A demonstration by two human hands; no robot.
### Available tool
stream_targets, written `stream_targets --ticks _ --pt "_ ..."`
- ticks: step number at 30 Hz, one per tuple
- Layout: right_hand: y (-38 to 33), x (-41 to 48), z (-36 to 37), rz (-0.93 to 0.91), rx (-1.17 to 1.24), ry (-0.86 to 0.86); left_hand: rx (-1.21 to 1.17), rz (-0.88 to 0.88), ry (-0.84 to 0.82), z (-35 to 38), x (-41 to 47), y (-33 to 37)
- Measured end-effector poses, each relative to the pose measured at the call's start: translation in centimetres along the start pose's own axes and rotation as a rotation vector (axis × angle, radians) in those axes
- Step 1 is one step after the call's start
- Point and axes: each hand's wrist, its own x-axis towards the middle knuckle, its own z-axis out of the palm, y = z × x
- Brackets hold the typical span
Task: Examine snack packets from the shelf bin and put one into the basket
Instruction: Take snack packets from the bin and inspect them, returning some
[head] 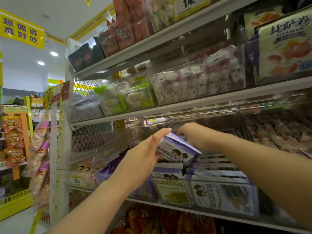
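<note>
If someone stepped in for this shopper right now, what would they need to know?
The left hand holds a purple packet just above the bin.
The right hand reaches into the bin behind that packet, fingers curled; whether it grips anything is hidden.
Done: one packet is out for a look.
Left: finish examining, then put one into the basket, which is not in view.

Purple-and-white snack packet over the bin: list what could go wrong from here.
1. The left hand pinches the purple-and-white snack packet at one end only, tilted, so it might slip and fall.
2. The right hand reaches into the clear plastic shelf bin and could dislodge the stacked packets there.
3. No basket is in view, so the drop may need a turn or a blind reach.
</note>
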Motion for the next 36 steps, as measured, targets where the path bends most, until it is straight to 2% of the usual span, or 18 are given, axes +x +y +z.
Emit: stream_targets --ticks 4,8,10,15,18,23,26,33,36 --pt "0.1 0.1 -0.5 0.016 0.073 0.093 -0.021 -0.040 -0.096 0.2 0.8 -0.4" --pt "-0.3 -0.5 -1.4 -0.016 0.217 0.308 0.073 -0.003 -0.239 1.1 1.0 0.0" --pt "-0.6 -0.8 -2.2 -0.008 0.325 0.447 0.090 -0.031 -0.259 1.6 1.0 0.0" --pt "-1.9 -2.6 -3.3 -0.060 0.432 0.695 0.056 -0.082 -0.244 1.6 -0.2 0.3" --pt "-3.2 -4.1 -3.0 -0.169 0.435 0.775 -0.007 -0.096 -0.181 1.3 -1.1 0.5" --pt "-6.8 -6.3 -3.2 -0.286 0.503 0.921 -0.184 -0.267 -0.005 -0.9 -3.3 0.1" --pt "-9.5 -6.8 -2.6 -0.272 0.604 0.875 -0.267 -0.442 0.136 -3.0 -5.6 -0.4" --pt "-15.5 -6.6 5.3 -0.218 0.844 0.478 -0.284 -0.785 0.303 -8.0 -14.3 -2.2" --pt "-17.9 -6.5 9.8 -0.198 0.941 0.309 -0.420 -0.897 0.326 -9.3 -18.3 -2.8"
